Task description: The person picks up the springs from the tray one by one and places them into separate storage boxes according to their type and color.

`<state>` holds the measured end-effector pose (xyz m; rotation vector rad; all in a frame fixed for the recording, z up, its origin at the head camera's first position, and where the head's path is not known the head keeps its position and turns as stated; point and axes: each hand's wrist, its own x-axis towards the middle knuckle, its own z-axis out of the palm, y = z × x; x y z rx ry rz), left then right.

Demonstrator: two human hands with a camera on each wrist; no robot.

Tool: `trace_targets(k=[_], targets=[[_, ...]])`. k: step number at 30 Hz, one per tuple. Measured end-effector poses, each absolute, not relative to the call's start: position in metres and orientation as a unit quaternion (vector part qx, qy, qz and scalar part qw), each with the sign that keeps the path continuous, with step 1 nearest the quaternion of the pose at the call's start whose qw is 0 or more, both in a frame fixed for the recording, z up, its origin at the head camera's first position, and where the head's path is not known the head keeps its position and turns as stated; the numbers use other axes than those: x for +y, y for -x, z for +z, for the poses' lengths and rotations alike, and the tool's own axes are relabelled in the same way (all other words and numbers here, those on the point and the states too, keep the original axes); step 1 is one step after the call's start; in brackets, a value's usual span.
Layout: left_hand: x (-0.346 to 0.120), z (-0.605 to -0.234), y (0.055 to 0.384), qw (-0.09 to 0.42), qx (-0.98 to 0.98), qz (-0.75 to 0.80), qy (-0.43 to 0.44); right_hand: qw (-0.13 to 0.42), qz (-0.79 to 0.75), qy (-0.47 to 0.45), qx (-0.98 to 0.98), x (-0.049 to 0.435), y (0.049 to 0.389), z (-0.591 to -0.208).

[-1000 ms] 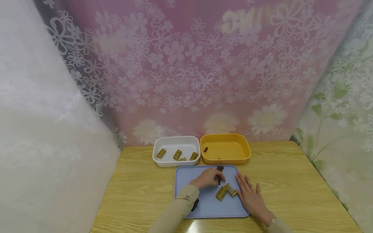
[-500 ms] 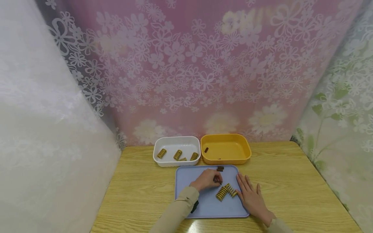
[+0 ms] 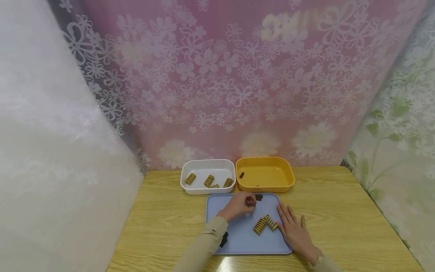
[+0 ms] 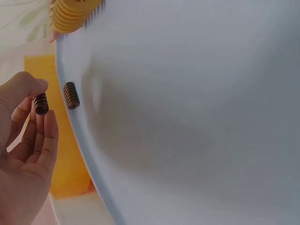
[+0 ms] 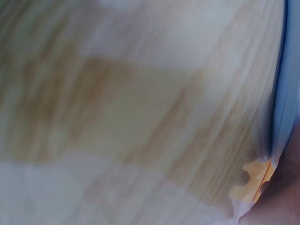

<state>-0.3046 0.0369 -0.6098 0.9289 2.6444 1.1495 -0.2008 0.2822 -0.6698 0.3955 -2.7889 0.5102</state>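
My left hand (image 3: 239, 204) pinches a small dark brown spring (image 4: 41, 104) between thumb and fingers, above the far part of the blue tray (image 3: 238, 241). Another dark brown spring (image 4: 71, 95) lies on the tray by its far rim, near that hand. Two larger yellow springs, one thick (image 3: 260, 226) and one more loosely coiled (image 3: 271, 223), lie on the tray's right half. Fingers spread, my right hand (image 3: 295, 232) rests flat at the tray's right edge, its thumb beside the yellow springs. Only a blurred part of that hand (image 5: 276, 201) shows in the right wrist view.
Behind the tray, a white bin (image 3: 208, 190) holds several yellow springs. Next to it, a yellow bin (image 3: 268, 173) contains a small brown spring (image 3: 242, 175) and a dark bit mostly hidden by its front wall. Everything stands on a wooden table (image 3: 163, 226) before a floral curtain.
The brown spring that lay under my left fingers has been picked up. My left hand has then moved slightly away and left with it. The right hand stays in place.
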Motion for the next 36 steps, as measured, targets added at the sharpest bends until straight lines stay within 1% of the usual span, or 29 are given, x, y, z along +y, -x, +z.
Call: trace_targets(k=[4, 6, 8, 10, 11, 16, 20, 22, 26, 33, 36], targets=[[0.032, -0.606, 0.307, 0.046, 0.872, 0.383, -0.301, 0.108, 0.176, -0.127, -0.970, 0.282, 0.202, -0.666], [0.029, -0.602, 0.307, 0.042, 0.872, 0.386, -0.297, 0.101, 0.172, -0.125, -0.972, 0.282, 0.201, -0.666], [0.026, -0.599, 0.308, 0.037, 0.870, 0.391, -0.299, 0.105, 0.165, -0.126, -0.972, 0.281, 0.201, -0.665], [0.022, -0.597, 0.309, 0.029, 0.868, 0.394, -0.301, 0.124, 0.166, -0.132, -0.969, 0.281, 0.200, -0.667], [0.020, -0.596, 0.311, 0.022, 0.868, 0.395, -0.301, 0.134, 0.166, -0.134, -0.968, 0.281, 0.200, -0.668], [0.008, -0.589, 0.318, -0.017, 0.878, 0.382, -0.289, 0.147, 0.172, -0.139, -0.964, 0.282, 0.201, -0.671], [0.000, -0.583, 0.323, -0.044, 0.879, 0.379, -0.286, 0.134, 0.168, -0.133, -0.968, 0.281, 0.201, -0.666], [-0.003, -0.581, 0.325, -0.051, 0.878, 0.381, -0.286, 0.119, 0.164, -0.128, -0.971, 0.282, 0.200, -0.664], [-0.005, -0.575, 0.331, -0.054, 0.881, 0.379, -0.277, 0.103, 0.160, -0.123, -0.974, 0.283, 0.200, -0.661], [0.001, -0.563, 0.344, -0.046, 0.892, 0.368, -0.260, 0.125, 0.176, -0.131, -0.968, 0.283, 0.201, -0.667], [0.005, -0.558, 0.350, -0.040, 0.893, 0.367, -0.257, 0.127, 0.169, -0.130, -0.969, 0.282, 0.201, -0.668]])
